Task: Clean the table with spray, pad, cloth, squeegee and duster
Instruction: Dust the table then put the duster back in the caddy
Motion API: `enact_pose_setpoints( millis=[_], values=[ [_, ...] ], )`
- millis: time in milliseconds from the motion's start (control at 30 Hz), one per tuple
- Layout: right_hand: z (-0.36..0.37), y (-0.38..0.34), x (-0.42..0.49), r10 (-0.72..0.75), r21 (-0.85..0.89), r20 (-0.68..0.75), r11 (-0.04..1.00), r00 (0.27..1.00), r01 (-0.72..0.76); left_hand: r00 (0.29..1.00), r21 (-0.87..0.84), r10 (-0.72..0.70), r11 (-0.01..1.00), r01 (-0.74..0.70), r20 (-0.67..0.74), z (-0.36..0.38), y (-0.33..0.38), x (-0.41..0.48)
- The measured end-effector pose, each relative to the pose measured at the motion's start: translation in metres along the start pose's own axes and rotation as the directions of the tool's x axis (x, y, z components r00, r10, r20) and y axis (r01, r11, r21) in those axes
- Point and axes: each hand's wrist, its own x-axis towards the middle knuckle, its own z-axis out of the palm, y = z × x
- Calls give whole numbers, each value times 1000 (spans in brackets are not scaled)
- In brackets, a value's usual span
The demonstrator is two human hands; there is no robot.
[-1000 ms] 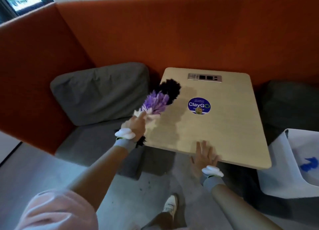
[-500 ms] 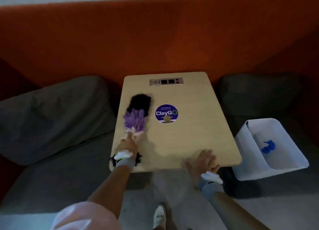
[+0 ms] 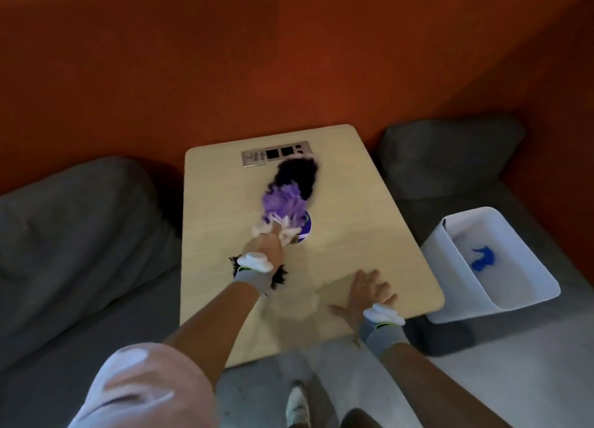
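The duster (image 3: 289,196) is seen lying on the table (image 3: 369,209) in the middle of the frame. Its long axis runs from the lower middle up towards the upper middle, leaning slightly right. Its black tip is at the lower edge of the metal socket panel (image 3: 254,157), its purple part is in the middle, and its white strands are nearest the grip. A round blue sticker (image 3: 307,228) is partly covered by its right side.

The duster's base is gripped by the left hand (image 3: 265,250), whose fingers are closed round it. The handle itself is hidden under the hand, so the exact hold cannot be told. The head therefore lies straight ahead of the grip, away from the person.

The right hand (image 3: 366,289) is laid flat on the table near the bottom edge, fingers spread and nothing held. It appears to serve as a brace.

The next stroke is judged to be a sideways sweep or a pull back along the same axis, best made by the left hand. Bare wood remains on both sides.

A white bin (image 3: 450,273) with a blue item (image 3: 482,258) inside stands at the right of the frame.
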Motion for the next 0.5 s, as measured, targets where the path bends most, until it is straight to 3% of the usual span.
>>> enact_pose_setpoints(
  millis=[100, 133, 233, 333, 367, 433, 500],
  values=[
    [-15, -4, -1, 15, 105, -46, 994, 999, -10, 920, 95, 386, 916, -391, 67, 19, 21, -4],
    [-21, -4, 2, 9, 119, -49, 993, 999, -3, 889, 155, 455, 876, -457, 50, 20, 27, 1],
    [-29, 2, 25, -27, 114, 24, 993, 999, 24, 921, 218, 389, 896, -386, 29, 7, 25, 35],
    [-42, 6, 50, -39, 65, 85, 997, 996, 33, 991, -23, 119, 992, -121, -63, -9, 31, 65],
    [-46, 6, 59, -41, 61, 78, 997, 996, 36, 993, -68, 89, 993, -94, -72, -11, 40, 70],
    [-57, 2, 71, -63, 83, 53, 995, 997, 58, 975, -11, 219, 976, -219, -30, -6, 56, 72],
    [-69, 0, 86, -82, 90, -13, 992, 997, 83, 898, 85, 440, 894, -439, 8, -2, 66, 80]
  ],
)
